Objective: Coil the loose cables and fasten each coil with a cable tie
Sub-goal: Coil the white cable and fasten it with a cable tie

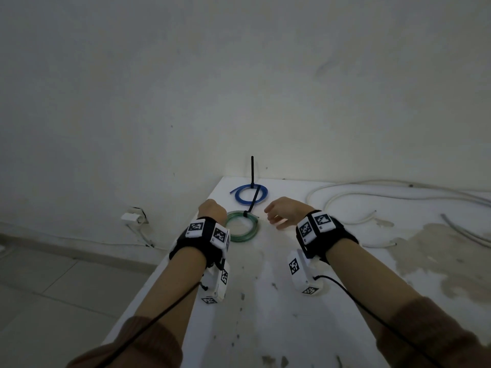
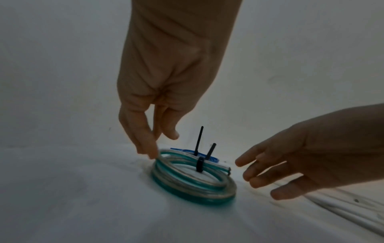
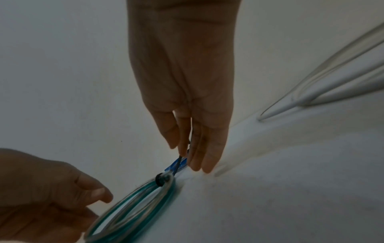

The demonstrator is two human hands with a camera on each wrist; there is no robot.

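Note:
A green-and-clear cable coil lies flat on the white table, bound by a black cable tie whose tail slants up and away. Behind it lies a blue coil with its own black tie standing upright. My left hand hangs over the green coil, fingers straight, their tips touching its left rim. My right hand hovers just right of the coil, fingers loosely spread and holding nothing. In the right wrist view the right hand's fingers point down beside the tie's tail.
Loose white cables sprawl across the table's far right side. The table's left edge drops to a tiled floor; a wall socket sits low on the wall there. Stains mark the table's right part.

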